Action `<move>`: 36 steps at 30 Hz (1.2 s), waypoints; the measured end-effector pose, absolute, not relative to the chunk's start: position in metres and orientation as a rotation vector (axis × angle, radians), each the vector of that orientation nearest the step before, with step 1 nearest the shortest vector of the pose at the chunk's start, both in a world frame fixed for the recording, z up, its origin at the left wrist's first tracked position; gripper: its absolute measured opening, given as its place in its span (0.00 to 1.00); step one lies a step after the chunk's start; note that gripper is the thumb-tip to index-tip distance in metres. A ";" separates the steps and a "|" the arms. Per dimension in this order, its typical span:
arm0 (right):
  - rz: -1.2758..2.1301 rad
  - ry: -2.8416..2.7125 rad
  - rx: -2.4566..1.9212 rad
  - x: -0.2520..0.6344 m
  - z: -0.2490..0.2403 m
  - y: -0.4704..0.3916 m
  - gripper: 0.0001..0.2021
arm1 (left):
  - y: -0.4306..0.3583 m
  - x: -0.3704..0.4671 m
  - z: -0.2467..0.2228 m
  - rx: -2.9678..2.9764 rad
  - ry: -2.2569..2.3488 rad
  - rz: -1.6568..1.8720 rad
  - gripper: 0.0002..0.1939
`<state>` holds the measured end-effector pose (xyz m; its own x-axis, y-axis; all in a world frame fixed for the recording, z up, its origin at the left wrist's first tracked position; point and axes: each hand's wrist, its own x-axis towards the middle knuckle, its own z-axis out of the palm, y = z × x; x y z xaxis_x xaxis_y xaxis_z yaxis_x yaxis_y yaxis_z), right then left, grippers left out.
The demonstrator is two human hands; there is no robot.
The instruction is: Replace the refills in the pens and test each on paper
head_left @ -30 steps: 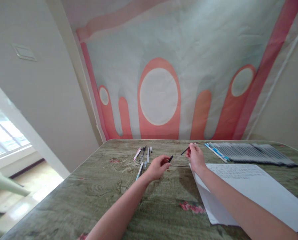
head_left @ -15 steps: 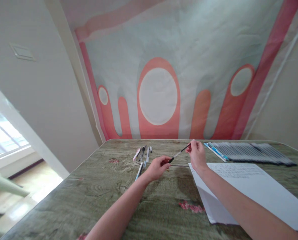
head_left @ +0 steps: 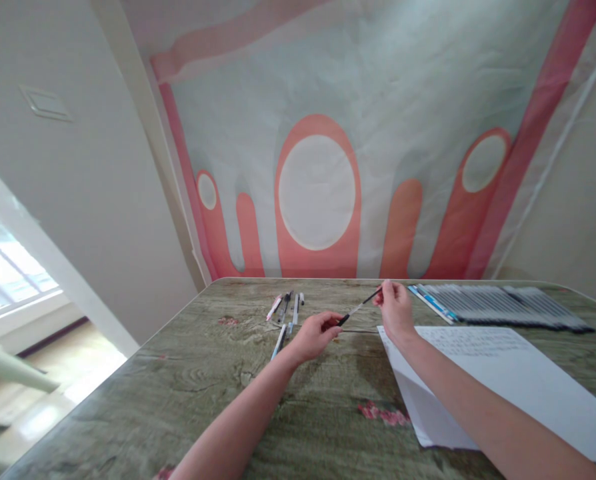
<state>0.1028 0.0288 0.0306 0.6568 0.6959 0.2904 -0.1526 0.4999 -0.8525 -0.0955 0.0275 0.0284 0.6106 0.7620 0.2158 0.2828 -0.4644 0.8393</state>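
A slim pen [head_left: 362,305] with black ends and a clear middle slants up to the right between my two hands above the table. My left hand [head_left: 317,333] is closed, pinching its lower black end. The upper black end is pinched by my right hand [head_left: 395,308], whose fingertips partly hide it. Whether that upper end is a separate part, I cannot tell. Just beyond my left hand lie several loose pens and pen parts [head_left: 295,309]. A light blue and white pen [head_left: 279,341] rests beside my left wrist. Under my right forearm is a white sheet of paper [head_left: 508,387] with handwriting near its top.
A long row of clear pens [head_left: 508,307] with dark tips lies at the back right, blue-and-white pieces [head_left: 433,304] at its left end. The wood-patterned table [head_left: 188,393] meets a wall with a pink mural [head_left: 318,263]. A pale green chair leg [head_left: 18,370] stands left.
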 end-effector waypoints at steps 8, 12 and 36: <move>0.438 -0.978 -0.994 0.092 0.043 0.011 0.15 | 0.026 -0.094 0.032 2.027 0.862 0.772 0.16; 0.585 -1.344 -1.061 0.080 0.040 0.003 0.15 | 0.028 -0.094 0.035 1.934 0.820 0.853 0.16; 0.484 -1.730 -1.279 0.075 -0.005 0.015 0.08 | 0.046 -0.099 0.015 1.780 0.965 1.050 0.17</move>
